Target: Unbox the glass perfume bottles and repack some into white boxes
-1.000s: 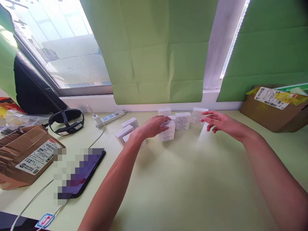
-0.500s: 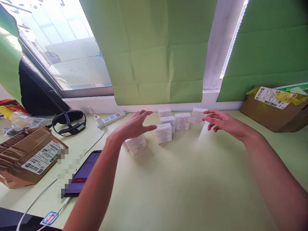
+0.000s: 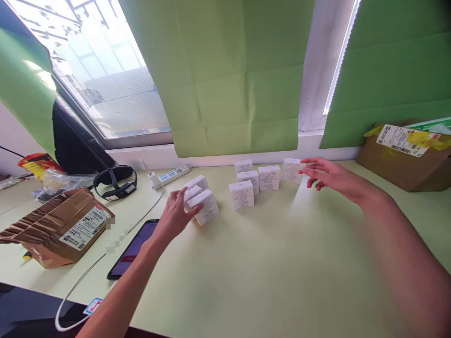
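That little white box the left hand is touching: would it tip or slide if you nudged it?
The white box looks like stiff card with flat faces, so it probably slides on the smooth table and won't roll. It already leans against its neighbours, so a push from the left hand may well topple it. It seems light for its size.

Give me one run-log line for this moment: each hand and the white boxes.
left hand: touching tilted box cluster | right hand: open, beside far-right box | upright boxes: untouched
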A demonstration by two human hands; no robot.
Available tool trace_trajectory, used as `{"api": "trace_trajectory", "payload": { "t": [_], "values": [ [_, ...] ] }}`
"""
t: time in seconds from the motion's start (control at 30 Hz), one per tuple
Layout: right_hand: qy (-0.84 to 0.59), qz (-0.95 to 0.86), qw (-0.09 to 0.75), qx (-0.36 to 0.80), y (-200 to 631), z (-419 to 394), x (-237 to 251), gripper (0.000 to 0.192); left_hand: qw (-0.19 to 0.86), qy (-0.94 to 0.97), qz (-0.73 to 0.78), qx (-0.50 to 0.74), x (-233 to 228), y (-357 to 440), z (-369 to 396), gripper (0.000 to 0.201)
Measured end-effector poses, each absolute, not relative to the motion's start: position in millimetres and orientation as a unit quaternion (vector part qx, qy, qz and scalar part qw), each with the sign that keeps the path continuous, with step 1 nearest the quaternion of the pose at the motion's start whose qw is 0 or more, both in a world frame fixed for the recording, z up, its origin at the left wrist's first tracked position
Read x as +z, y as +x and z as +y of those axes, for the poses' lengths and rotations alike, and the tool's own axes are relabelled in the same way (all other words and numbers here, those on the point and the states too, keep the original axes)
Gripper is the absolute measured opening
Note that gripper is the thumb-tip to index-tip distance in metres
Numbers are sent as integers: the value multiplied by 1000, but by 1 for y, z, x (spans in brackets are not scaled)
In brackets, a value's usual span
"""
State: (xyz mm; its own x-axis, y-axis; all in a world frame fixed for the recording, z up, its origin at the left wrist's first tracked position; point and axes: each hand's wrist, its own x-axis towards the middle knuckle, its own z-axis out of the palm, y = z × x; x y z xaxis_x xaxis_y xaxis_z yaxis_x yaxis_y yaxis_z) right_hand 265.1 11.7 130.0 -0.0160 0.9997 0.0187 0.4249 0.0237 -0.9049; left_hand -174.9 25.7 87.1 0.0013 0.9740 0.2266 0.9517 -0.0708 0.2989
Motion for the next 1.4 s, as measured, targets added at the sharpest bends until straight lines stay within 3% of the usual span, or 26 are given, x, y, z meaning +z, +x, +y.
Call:
{"api": "trace_trajectory", "payload": {
  "t": [0.13,0.57,0.97,1.4],
  "values": [
    [-588,-603,386,377,269,15,128,52,18,680,696,228,82,-169,25,83],
    [-573,-606,404,377,272,14,128,54,142,735,611,257,109,-166,54,71],
    [-562,-607,423,370,271,13,131,53,78,744,595,294,137,-140,145,77],
    [-547,-617,423,376,273,14,130,52,113,791,555,232,94,-118,167,72]
  ]
}}
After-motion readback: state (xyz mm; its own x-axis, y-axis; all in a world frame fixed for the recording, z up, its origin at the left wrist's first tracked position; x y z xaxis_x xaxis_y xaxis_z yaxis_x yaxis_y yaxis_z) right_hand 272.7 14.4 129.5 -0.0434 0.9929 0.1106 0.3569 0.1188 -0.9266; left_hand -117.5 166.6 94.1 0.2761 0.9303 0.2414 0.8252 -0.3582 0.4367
